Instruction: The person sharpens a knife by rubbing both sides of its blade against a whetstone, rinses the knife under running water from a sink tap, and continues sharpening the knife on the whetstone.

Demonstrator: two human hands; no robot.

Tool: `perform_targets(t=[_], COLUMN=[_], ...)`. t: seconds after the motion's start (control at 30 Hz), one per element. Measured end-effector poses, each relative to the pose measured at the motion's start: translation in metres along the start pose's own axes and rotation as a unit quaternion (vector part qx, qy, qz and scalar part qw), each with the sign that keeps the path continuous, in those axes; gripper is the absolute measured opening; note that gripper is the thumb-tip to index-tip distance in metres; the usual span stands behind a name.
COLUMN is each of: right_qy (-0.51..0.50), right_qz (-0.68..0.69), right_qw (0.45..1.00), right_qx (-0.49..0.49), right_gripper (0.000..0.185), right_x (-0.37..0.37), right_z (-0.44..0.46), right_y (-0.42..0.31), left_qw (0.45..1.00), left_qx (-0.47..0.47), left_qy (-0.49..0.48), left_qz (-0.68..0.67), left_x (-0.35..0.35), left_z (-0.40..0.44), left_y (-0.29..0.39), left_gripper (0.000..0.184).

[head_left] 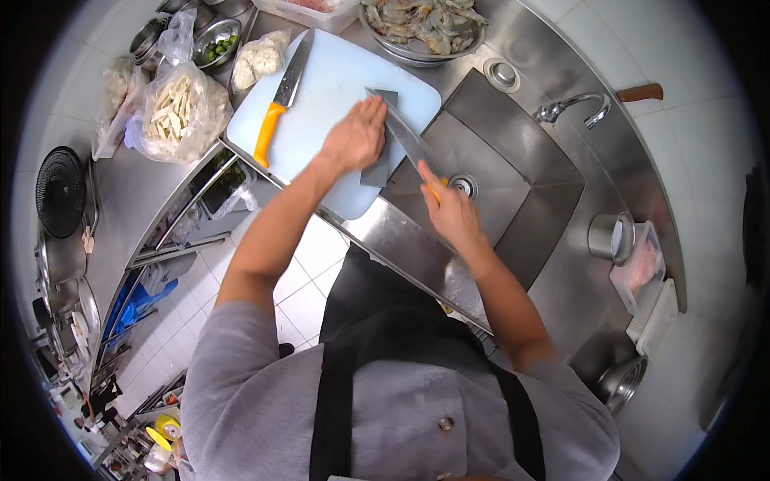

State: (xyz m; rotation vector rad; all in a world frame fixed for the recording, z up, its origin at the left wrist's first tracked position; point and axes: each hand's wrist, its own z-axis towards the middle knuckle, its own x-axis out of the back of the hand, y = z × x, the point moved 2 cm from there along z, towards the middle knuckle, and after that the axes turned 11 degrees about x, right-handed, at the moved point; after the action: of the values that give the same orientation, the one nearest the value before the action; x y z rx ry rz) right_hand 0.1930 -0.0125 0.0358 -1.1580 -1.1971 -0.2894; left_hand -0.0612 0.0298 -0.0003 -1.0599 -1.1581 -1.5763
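A dark grey sharpening stone (375, 170) lies on the white cutting board (333, 72), near its sink-side edge. Across the stone runs the blade of a knife (407, 138). My right hand (455, 210) is wrapped round its yellow handle above the sink. My left hand (358, 138) rests with its fingertips on the blade near the tip, the fingers stretched out. A second knife with a yellow handle (269, 135) lies on the board's left part, touched by neither hand.
The steel sink (481, 152) adjoins the board, with a faucet (573, 106) behind. A bowl of shrimp (425, 28) stands at the back. Bags of pale food (178, 112) and a bowl of green pieces (216, 44) are on the left. A steel pot (607, 236) stands right.
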Motion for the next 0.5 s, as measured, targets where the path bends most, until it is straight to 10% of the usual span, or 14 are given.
perform_targets(t=[0.2, 0.27, 0.5], right_qy=[-0.046, 0.087, -0.012], right_qz=[-0.036, 0.001, -0.016], right_qw=[0.998, 0.993, 1.0], right_qx=[-0.008, 0.079, -0.007], right_gripper=[0.05, 0.05, 0.052], right_x=[-0.007, -0.019, 0.001], right_z=[-0.068, -0.083, 0.029], right_y=[0.002, 0.007, -0.009], left_qw=[0.999, 0.998, 0.999], left_qx=[-0.024, -0.006, 0.026], left_qy=[-0.006, -0.022, 0.011], left_qz=[-0.038, -0.058, 0.017], left_x=[0.001, 0.005, -0.002], left_z=[-0.051, -0.053, 0.02], left_y=[0.039, 0.044, -0.028], left_gripper=[0.055, 0.055, 0.054])
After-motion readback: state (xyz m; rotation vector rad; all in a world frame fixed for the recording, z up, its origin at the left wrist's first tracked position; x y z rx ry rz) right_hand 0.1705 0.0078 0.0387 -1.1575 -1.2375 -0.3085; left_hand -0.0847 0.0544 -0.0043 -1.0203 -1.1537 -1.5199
